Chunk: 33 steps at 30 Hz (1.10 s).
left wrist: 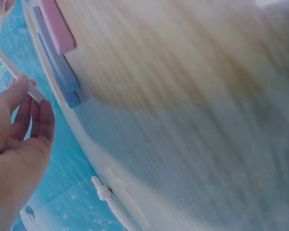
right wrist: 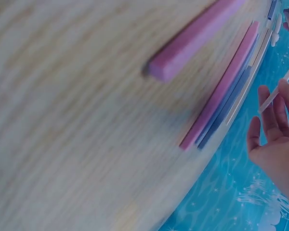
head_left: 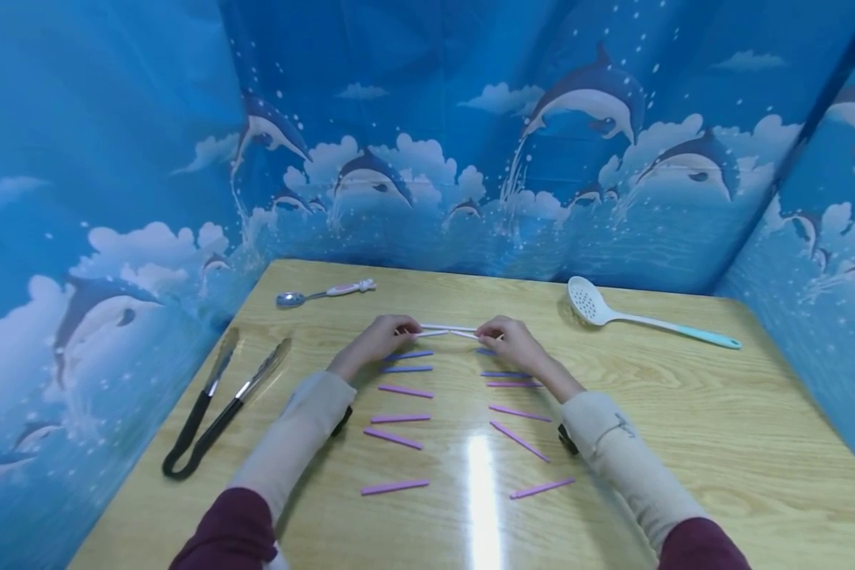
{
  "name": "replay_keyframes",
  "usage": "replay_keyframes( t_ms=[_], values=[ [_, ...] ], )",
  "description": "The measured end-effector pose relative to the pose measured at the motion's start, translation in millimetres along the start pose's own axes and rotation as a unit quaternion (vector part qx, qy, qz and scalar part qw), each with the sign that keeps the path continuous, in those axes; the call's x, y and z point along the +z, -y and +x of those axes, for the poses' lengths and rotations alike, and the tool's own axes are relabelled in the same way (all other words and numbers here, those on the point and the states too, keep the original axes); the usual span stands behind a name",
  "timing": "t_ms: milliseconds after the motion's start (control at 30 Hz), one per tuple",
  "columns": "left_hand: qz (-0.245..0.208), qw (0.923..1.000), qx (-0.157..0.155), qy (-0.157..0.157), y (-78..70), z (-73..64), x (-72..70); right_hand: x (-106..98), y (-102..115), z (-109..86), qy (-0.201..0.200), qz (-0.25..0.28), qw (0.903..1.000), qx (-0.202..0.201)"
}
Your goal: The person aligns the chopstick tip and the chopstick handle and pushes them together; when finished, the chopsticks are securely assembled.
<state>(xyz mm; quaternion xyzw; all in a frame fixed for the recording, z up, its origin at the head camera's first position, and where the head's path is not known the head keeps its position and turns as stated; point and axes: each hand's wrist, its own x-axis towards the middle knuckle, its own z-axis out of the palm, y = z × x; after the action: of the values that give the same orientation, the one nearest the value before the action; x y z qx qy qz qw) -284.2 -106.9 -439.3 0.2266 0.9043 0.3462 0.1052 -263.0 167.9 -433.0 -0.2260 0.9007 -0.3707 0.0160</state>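
In the head view, my left hand [head_left: 385, 337] pinches a thin white stick [head_left: 431, 333] near its outer end. My right hand [head_left: 513, 342] pinches another white stick [head_left: 463, 335]. The inner ends of these two meet at a shallow angle between the hands, seen also beyond the left hand [left wrist: 24, 125] and right hand [right wrist: 279, 120] in the wrist views. A further pale stick [head_left: 449, 327] runs straight just behind them; whether it is held, I cannot tell. Blue sticks [head_left: 408, 369] and pink-purple sticks [head_left: 400, 418] lie in two columns nearer my body.
Black-handled tongs [head_left: 203, 427] lie at the left of the wooden table [head_left: 684, 443]. A spoon with a pink-and-white handle [head_left: 328, 292] is at the back left. At the back right lies a slotted skimmer [head_left: 598, 305]. Dolphin-printed curtains [head_left: 427, 119] stand around the table.
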Motion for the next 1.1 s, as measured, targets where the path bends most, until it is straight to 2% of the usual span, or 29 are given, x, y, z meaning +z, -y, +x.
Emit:
replay_keyframes(
  t_ms=[133, 433, 700, 1100],
  values=[
    [-0.006, 0.9999, -0.01, 0.002, 0.5, -0.9, 0.0, 2.0, 1.1, 1.1, 0.001, 0.004, 1.0, -0.004],
    [-0.01, 0.9999, -0.008, -0.005, 4.4, -3.4, -0.6, 5.7, 1.4, 3.9, 0.0, 0.011, 0.9998, -0.016],
    [-0.015, 0.9998, -0.012, -0.005, 3.7, -4.5, -3.7, 5.4, 4.8, 3.9, 0.007, 0.016, 0.9998, -0.009],
    [0.003, 0.9999, 0.011, -0.001, 1.4, 2.7, -3.5, 4.0, 4.2, 5.9, 0.002, 0.009, 1.0, -0.002]
  ],
)
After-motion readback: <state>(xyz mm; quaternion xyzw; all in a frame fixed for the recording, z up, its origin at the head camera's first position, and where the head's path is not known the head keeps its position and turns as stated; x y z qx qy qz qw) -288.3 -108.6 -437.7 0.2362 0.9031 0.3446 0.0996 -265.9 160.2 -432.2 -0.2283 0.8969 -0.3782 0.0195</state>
